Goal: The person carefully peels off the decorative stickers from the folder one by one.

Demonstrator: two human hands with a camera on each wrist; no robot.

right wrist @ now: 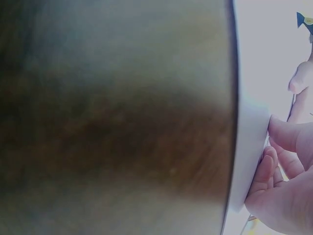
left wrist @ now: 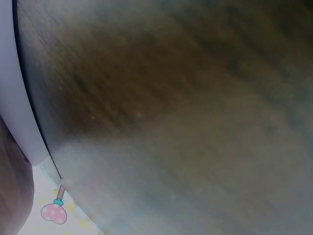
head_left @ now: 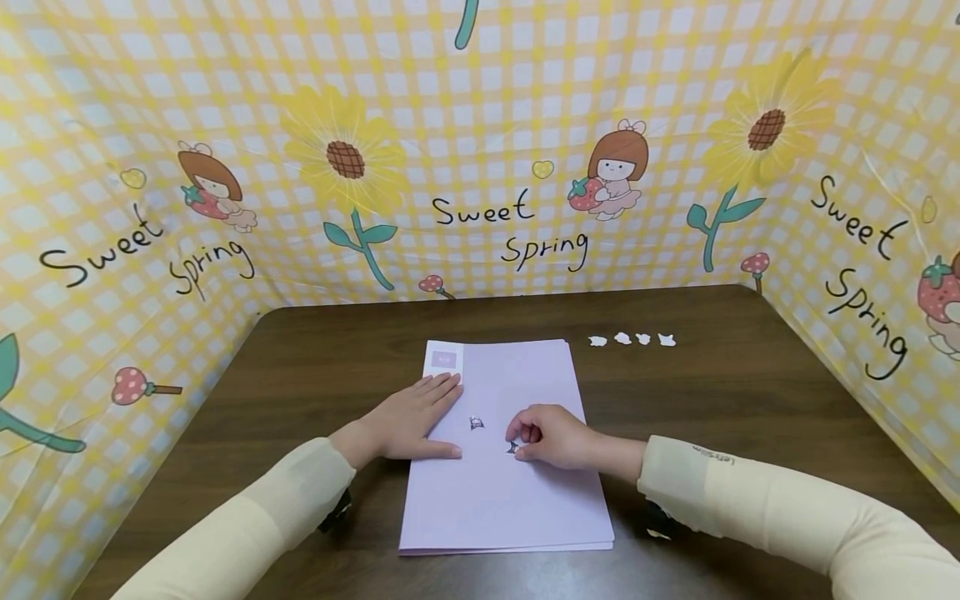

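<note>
Left hand (head_left: 412,423) flat, fingers spread, pressing the left side of lilac folder (head_left: 510,512) on dark wooden table (head_left: 337,350). Right hand (head_left: 558,437) pinches small cut-out (head_left: 512,447) over the folder's middle; contact with surface cannot be told. Printed figure (head_left: 476,423) lies between the hands; four white pieces (head_left: 622,338) in a row beyond, far right
</note>
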